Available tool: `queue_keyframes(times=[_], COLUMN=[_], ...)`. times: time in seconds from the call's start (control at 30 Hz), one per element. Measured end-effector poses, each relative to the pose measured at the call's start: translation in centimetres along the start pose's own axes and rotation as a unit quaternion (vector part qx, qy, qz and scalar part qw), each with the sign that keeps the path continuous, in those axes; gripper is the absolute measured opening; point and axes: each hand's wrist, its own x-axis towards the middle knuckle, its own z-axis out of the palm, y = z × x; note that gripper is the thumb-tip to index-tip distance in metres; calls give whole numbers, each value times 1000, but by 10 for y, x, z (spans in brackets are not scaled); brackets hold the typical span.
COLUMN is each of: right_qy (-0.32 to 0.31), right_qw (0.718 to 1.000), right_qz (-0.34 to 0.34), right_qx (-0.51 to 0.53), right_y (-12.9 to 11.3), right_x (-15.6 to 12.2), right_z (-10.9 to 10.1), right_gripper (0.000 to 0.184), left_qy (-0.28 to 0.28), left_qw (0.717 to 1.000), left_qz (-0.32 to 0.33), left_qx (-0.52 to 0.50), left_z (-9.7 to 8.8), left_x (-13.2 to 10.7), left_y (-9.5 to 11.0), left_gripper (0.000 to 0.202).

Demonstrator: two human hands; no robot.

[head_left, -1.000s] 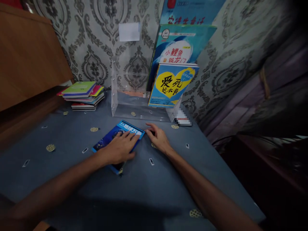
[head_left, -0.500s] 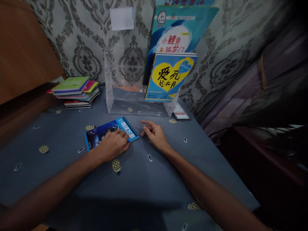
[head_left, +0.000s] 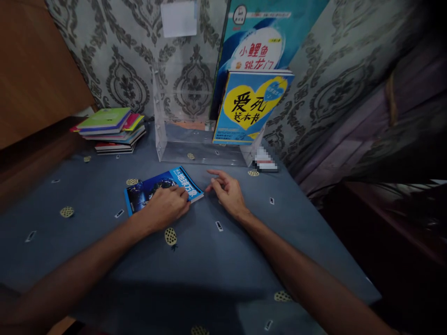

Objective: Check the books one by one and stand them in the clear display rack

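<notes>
A blue book [head_left: 164, 179] with a dark globe picture on its cover lies on the table, turned at a slant. My left hand [head_left: 169, 203] rests over its near edge, fingers curled with the fingertips around that side; the thumb is hidden. White page edges show at the book's near right corner, which sits slightly raised. Just to the right of the book, apart from it, is my right hand [head_left: 228, 190]. Its index finger stretches out, the thumb stands off, and it holds nothing.
Behind the book stands a clear acrylic rack [head_left: 206, 156]. In its right half are a blue book with a yellow heart [head_left: 253, 104] and a taller teal book [head_left: 265, 28]. A stack of books [head_left: 108, 128] is at the back left. A patterned cloth [head_left: 209, 260] covers the table.
The near right corner of the blue book has lifted a little, so its page edges now show. My right hand has barely moved. The whole view has shifted slightly.
</notes>
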Motion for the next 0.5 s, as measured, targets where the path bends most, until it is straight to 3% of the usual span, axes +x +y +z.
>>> queue_keyframes(times=[0.23,0.5], right_qy=[5,-67], right_qw=[999,976], right_qz=[-38,-122], right_qx=[-21,-165], right_y=[-3,-5], right_x=[-3,-8], right_z=[2,6], right_gripper=[40,28], left_qy=[25,18], left_qw=[1000,1000], left_qz=[-2,-13], left_qx=[7,-7], left_z=[4,3], left_x=[1,1], left_y=[2,3], left_gripper=[25,33])
